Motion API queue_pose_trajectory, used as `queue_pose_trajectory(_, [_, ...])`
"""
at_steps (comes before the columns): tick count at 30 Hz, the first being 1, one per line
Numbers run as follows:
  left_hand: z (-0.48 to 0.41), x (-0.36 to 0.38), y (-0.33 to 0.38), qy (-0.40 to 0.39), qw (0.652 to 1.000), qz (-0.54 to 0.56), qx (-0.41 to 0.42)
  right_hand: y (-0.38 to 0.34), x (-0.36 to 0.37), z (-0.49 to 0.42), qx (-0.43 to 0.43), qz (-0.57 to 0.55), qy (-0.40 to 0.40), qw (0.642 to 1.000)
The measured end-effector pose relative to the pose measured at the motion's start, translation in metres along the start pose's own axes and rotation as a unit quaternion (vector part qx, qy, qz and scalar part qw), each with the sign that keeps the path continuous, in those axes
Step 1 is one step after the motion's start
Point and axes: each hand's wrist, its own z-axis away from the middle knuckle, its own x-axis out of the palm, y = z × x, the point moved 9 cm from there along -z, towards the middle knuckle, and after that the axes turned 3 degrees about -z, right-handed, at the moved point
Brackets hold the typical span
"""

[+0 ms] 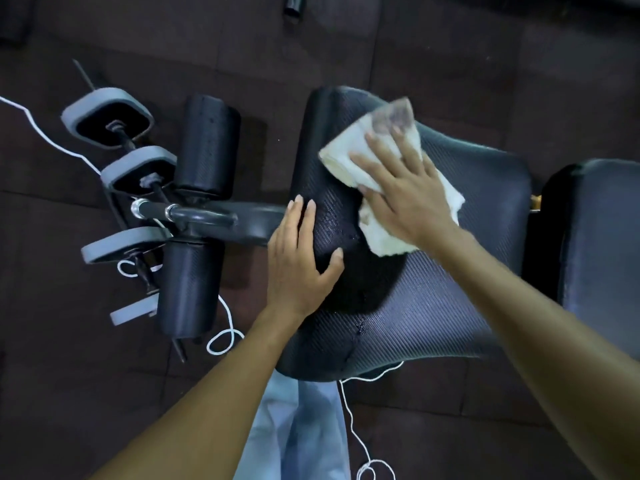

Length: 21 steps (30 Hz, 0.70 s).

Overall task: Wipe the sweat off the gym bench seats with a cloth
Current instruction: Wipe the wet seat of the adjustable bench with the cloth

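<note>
Right hand flat, hiding cloth middle; seat partly shadowed

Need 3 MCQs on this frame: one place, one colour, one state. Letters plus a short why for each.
1. Where is the cloth?
A) in a bucket
B) on the bench seat, under the right hand
C) over the person's shoulder

2. Cloth colour?
A) off-white
B) red
C) black

3. The left hand is:
A) gripping the cloth
B) clenched in a fist
C) flat on the seat's edge, fingers straight

Answers:
1 B, the right palm presses it onto the seat.
2 A, it is pale against the black pad.
3 C, the fingers lie extended and hold nothing.
</note>
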Motion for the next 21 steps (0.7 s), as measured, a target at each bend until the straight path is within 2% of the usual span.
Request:
queue_pose_trajectory(3, [0.028, 0.0, -0.009, 0.007, 0.997, 0.041, -0.061, 0.023, -0.009, -0.001, 0.04, -0.006, -0.009, 0.999])
queue_pose_trajectory(5, [0.042, 0.001, -0.017, 0.021, 0.993, 0.075, -0.086, 0.023, -0.013, -0.043, 0.112, -0.015, 0.001, 0.994])
queue_pose_trajectory(7, [0.043, 0.0, -0.021, 0.041, 0.99, 0.1, -0.086, -0.001, -0.008, -0.086, 0.139, -0.014, -0.008, 0.99])
queue_pose_trajectory(9, [0.041, 0.001, -0.025, 0.052, 0.988, 0.11, -0.093, -0.046, 0.004, -0.1, 0.075, 0.024, -0.031, 0.996])
queue_pose_trajectory(12, [0.056, 0.005, -0.032, 0.05, 0.984, 0.11, -0.131, -0.1, 0.025, -0.052, -0.064, 0.079, -0.048, 0.994])
queue_pose_trajectory(16, [0.089, 0.01, -0.036, 0.041, 0.978, 0.123, -0.16, -0.064, 0.02, 0.01, -0.121, 0.042, -0.07, 0.989])
queue_pose_trajectory(18, [0.091, 0.01, -0.039, 0.043, 0.976, 0.126, -0.17, -0.025, 0.007, 0.004, -0.081, 0.038, -0.058, 0.994])
queue_pose_trajectory(21, [0.088, 0.007, -0.04, 0.059, 0.976, 0.126, -0.166, 0.003, -0.006, -0.032, 0.06, 0.013, 0.01, 0.998])
